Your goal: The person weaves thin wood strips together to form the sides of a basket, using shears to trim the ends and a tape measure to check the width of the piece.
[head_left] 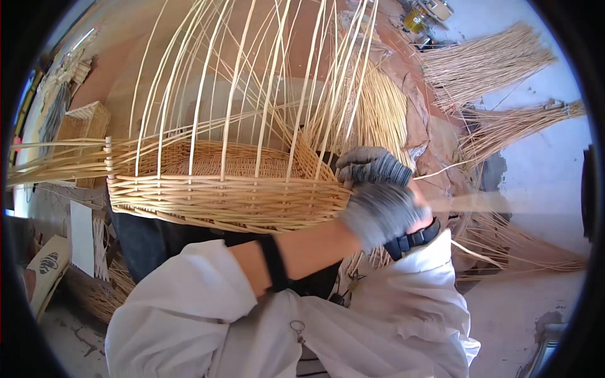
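Note:
A half-woven wicker basket [227,201] of pale rods lies in front of me, its long side nearest. Tall upright stakes [228,107] rise from its rim, and a bunch of loose rod ends [57,157] sticks out at its left corner. My right hand [376,167], in a grey glove, is closed at the basket's right corner, fingers curled against the weave. My left hand [383,215], also gloved, reaches across in front of my right wrist and is smeared by motion; its fingers cannot be made out. A blurred rod [469,201] stretches right beside the hands.
Bundles of thin rods [488,63] lie at the far right, with a paler bundle [381,94] behind the basket. More loose rods [517,249] spread at the right. A wicker box [85,129] and a white board [81,239] stand at the left.

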`<state>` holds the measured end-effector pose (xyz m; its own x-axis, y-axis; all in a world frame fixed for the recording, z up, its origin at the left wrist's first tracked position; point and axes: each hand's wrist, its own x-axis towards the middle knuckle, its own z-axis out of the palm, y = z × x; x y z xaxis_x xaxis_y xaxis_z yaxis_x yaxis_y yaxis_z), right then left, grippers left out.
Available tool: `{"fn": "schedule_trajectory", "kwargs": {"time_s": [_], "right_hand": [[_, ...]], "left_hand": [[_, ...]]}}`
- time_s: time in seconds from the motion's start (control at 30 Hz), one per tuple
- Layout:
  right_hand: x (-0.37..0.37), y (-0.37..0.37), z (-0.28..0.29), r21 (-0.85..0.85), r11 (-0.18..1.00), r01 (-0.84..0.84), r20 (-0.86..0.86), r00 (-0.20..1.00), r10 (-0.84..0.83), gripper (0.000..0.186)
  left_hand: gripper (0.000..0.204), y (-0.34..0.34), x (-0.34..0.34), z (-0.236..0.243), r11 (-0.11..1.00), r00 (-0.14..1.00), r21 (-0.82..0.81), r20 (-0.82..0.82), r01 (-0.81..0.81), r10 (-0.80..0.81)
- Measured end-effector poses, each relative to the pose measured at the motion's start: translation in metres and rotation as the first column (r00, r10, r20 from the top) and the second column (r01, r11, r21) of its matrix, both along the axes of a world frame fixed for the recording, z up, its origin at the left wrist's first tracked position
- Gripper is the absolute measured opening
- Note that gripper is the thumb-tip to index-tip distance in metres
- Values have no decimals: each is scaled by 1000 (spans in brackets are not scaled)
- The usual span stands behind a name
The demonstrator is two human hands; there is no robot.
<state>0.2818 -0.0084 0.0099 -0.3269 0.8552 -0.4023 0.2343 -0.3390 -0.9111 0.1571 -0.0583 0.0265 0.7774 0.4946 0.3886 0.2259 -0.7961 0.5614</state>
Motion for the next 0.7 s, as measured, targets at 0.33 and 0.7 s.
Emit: {"fn": "schedule_trajectory", "kwargs": {"time_s": [0.33, 0.7], "right_hand": [[-32, -41, -37, 491, 854, 173, 502, 744, -440, 33], [-38, -66, -46, 433, 860, 270, 630, 592, -503, 25]], "left_hand": [[26, 69, -103, 3, 711, 842, -453, -264, -539, 470], [26, 39, -130, -19, 989, 996, -127, 34, -81, 86]]}}
